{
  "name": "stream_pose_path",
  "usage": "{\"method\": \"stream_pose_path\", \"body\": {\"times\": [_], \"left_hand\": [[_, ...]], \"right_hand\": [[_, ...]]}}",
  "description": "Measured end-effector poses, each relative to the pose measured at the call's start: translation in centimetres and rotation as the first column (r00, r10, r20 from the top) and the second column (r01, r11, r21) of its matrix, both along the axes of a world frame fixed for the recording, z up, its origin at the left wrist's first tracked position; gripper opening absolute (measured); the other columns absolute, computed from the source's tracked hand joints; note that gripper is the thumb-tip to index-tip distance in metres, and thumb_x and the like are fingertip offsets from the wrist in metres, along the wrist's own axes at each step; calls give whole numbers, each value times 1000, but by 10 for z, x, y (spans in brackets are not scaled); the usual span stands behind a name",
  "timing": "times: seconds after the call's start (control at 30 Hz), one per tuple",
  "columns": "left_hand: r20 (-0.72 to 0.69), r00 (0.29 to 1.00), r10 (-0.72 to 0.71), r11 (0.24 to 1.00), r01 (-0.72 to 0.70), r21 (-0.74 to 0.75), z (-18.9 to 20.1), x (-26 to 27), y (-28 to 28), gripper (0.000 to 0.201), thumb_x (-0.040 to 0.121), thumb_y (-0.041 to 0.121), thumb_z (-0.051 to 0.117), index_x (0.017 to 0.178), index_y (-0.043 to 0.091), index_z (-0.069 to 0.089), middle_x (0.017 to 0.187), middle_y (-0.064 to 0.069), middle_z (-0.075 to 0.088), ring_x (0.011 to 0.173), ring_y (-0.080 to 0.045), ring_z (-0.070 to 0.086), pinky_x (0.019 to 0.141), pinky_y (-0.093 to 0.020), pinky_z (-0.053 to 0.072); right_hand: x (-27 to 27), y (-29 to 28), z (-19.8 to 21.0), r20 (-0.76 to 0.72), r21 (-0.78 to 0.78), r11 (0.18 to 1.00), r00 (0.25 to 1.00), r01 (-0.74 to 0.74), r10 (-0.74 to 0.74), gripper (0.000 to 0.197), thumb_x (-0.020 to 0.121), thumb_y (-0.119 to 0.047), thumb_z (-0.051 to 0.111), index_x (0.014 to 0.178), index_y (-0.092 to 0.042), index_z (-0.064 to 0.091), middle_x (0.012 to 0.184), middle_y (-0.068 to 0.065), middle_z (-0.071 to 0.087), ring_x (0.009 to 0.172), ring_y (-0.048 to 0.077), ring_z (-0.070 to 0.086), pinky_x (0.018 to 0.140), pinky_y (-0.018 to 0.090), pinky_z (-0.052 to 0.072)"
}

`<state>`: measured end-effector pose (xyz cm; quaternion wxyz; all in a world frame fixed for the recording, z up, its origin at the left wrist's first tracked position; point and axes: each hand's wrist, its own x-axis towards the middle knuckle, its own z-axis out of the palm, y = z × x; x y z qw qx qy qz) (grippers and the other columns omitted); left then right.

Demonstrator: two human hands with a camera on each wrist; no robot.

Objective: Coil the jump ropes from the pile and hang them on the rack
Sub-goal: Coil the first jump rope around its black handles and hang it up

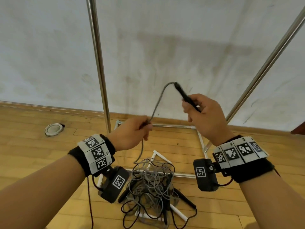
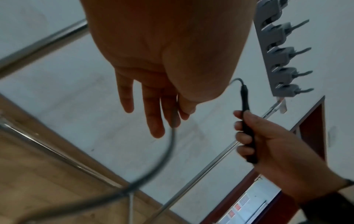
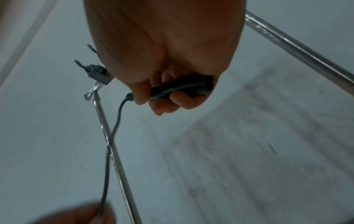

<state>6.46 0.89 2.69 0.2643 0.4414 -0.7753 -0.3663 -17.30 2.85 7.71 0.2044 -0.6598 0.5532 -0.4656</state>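
1. Fingers of the right hand (image 1: 206, 116) are curled round a black rope handle (image 1: 187, 96), tilted up toward the wall.
2. Grey cord (image 1: 156, 103) arcs from the handle's tip down to the left hand (image 1: 130, 134) — pinched there between thumb and fingers.
3. Below that hand the cord drops into the tangled pile of jump ropes (image 1: 151, 184) on the wooden floor (image 1: 33, 154), among the rack's (image 1: 99, 63) base bars.
4. Grey hooks (image 2: 277, 53) sit on the rack's top — none with a rope in view.
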Motion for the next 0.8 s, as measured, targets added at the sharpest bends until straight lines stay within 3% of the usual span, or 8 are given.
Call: {"method": "stream_pose_path", "body": {"times": [0.17, 0.27, 0.33, 0.47, 0.53, 0.6, 0.7, 0.8], "left_hand": [[157, 986, -56, 996, 44, 82, -10, 25, -2, 26, 105, 24, 42, 89, 18, 62, 85, 6, 72, 80, 1, 64, 74, -16, 44], [150, 981, -125, 981, 99, 168, -13, 33, 1, 24, 104, 23, 44, 90, 14, 61, 88, 3, 74, 88, 0, 68, 81, -17, 48], [151, 977, -153, 973, 123, 194, -16, 36, 3, 25, 104, 23, 44, 90, 11, 60, 87, 1, 73, 89, -4, 70, 86, -25, 52], [319, 944, -83, 992, 50, 112, -23, 47, -3, 34, 105, 33, 39, 89, 23, 68, 98, 2, 70, 96, -11, 64, 94, -38, 49], [351, 935, -46, 996, 15, 91, -23, 51, -7, 37, 104, 36, 39, 83, 26, 68, 93, 5, 70, 93, -8, 64, 87, -34, 48], [345, 939, -5, 998, -19, 67, -22, 52, -9, 37, 103, 37, 42, 77, 26, 66, 79, 8, 70, 76, 3, 62, 73, -23, 45], [333, 941, 60, 998, -59, -12, -16, 47, -10, 32, 102, 38, 46, 78, 29, 65, 62, 10, 63, 55, 4, 56, 57, -17, 39], [273, 960, 65, 996, -48, -71, -6, 32, -6, 30, 102, 34, 48, 84, 24, 69, 53, 19, 56, 48, 6, 50, 49, -13, 37]], "right_hand": [[-30, -3, 1, -59, -40, 995, 994, 91, -93, 12, 93, -29, 65, 92, -41, 65, 79, -6, 69, 57, 6, 63, 53, 20, 48], [-43, -6, 1, 14, -59, 975, 977, 213, -213, 6, 93, -32, 64, 98, -31, 67, 80, -7, 69, 54, 3, 61, 53, 16, 45], [-48, -6, 1, 57, -58, 966, 967, 252, -249, 7, 93, -32, 64, 98, -29, 68, 80, -7, 69, 53, 2, 61, 52, 13, 44], [-52, -5, -3, 108, -50, 951, 949, 304, -297, 9, 94, -32, 63, 99, -27, 67, 78, -5, 69, 52, 3, 59, 54, 20, 44], [-52, -4, -6, 128, -46, 945, 940, 325, -317, 12, 94, -33, 63, 102, -24, 67, 79, -4, 69, 53, 3, 60, 54, 21, 44], [-51, -3, -9, 135, -30, 943, 936, 331, -325, 18, 94, -35, 63, 104, -21, 68, 78, -4, 69, 54, 3, 61, 54, 21, 45], [-42, 0, -15, -35, 16, 959, 959, 282, -282, 15, 91, -36, 66, 101, -26, 69, 75, -7, 68, 58, 4, 62, 56, 22, 44], [-21, 7, -24, -178, 34, 989, 974, 144, -136, 15, 91, -26, 66, 106, -27, 68, 79, -7, 65, 51, 2, 55, 47, 13, 40]]}}
